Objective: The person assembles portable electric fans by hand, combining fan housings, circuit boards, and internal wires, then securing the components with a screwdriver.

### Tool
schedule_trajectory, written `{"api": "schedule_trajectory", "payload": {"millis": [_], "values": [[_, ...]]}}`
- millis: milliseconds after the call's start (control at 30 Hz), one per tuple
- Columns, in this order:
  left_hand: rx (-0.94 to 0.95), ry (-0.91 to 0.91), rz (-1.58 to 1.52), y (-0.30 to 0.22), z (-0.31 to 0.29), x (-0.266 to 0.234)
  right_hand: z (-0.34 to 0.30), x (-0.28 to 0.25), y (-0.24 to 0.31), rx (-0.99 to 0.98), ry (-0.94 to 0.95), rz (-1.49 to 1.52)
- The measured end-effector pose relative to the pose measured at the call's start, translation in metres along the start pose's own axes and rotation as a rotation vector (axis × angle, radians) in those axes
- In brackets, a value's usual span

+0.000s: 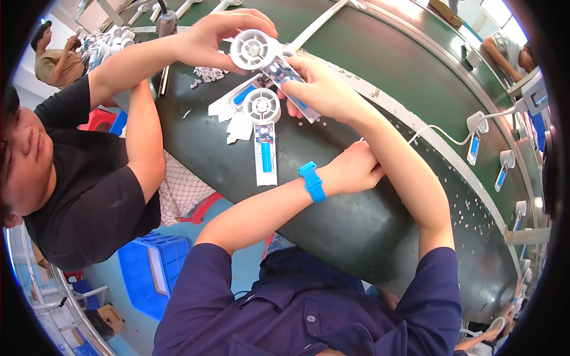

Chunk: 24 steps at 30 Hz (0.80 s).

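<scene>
Your right hand [317,89] is clamped on the handle of an open white handheld fan [255,50], raised over the dark green worktable [332,237]; the handle's circuit board shows. A co-worker's hand [222,38] is at the fan's round head. Your left hand [355,168], below a blue wristband [312,182], has its fingers curled near your right forearm; you cannot tell from here whether it grips anything. A second open fan [262,107] with a blue battery [266,156] lies on the worktable between you and the small white parts [209,74].
</scene>
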<state>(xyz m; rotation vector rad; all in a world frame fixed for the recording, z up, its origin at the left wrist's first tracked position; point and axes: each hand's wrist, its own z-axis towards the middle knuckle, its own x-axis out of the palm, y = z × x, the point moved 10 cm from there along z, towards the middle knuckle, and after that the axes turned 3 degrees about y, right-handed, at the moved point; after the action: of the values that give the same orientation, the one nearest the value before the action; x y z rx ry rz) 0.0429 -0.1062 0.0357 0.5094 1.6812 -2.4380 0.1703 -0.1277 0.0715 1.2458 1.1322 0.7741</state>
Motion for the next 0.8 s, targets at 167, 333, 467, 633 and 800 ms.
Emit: {"api": "schedule_trajectory", "payload": {"millis": [167, 333, 467, 633, 800], "values": [[-0.048, 0.001, 0.013, 0.008, 0.0, -0.002, 0.014, -0.016, 0.019, -0.202, -0.132, 0.109], [-0.075, -0.073, -0.048, 0.014, 0.004, -0.004, 0.022, -0.04, 0.004, -0.29, -0.515, -0.864], [-0.067, -0.143, -0.162, 0.015, 0.006, -0.013, 0.045, -0.029, -0.005, -0.231, -0.287, -0.946], [0.026, -0.099, -0.131, 0.014, 0.0, -0.005, 0.008, -0.071, 0.013, -0.316, -0.45, -0.927], [-0.052, 0.1, -0.013, -0.004, 0.002, 0.015, -0.062, -0.141, 0.009, -0.189, -0.475, -0.962]]}}
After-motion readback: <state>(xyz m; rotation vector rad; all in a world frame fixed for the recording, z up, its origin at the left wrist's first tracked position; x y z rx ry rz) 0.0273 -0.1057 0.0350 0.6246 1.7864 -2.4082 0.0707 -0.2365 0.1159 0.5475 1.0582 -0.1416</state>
